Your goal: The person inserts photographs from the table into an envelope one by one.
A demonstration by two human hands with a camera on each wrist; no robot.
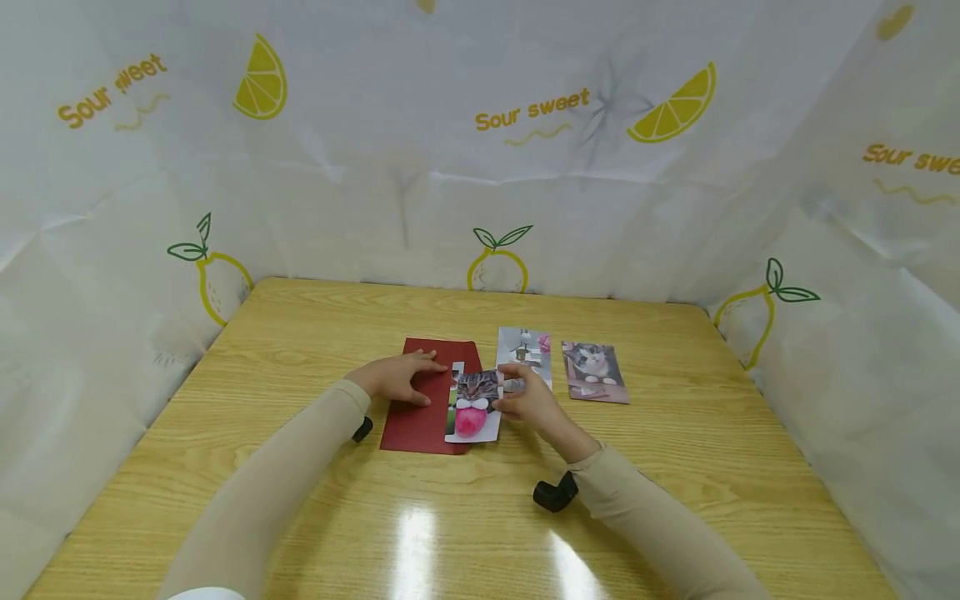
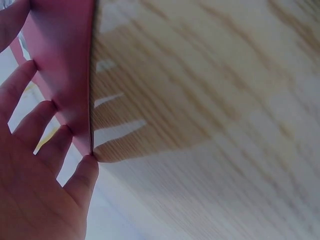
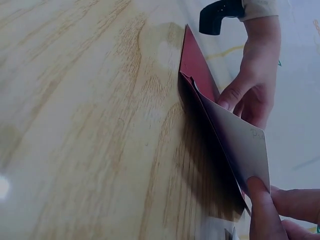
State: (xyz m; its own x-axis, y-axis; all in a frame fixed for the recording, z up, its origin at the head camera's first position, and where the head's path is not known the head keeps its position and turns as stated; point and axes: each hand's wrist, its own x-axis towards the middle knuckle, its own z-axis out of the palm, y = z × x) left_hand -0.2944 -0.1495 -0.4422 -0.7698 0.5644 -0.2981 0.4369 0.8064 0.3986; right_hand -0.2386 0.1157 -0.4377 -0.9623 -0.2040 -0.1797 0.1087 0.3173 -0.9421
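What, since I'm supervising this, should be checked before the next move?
1. Left hand on rectangular red paper envelope: ok, touching it.
2. Right hand pinching rectangular tabby-cat paper card: ok.
3. Tabby-cat card fully inside envelope: not ok, picture visible outside.
4. Tabby-cat card's edge within envelope: cannot tell.
5. Rectangular grey-and-white-kitten paper card clear of both hands: ok, apart on the brown wooden table.

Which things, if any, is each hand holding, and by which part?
The right hand pinches the tabby cat card by its right edge, as seen in the head view. The left hand holds nothing; its fingertips touch the red envelope.
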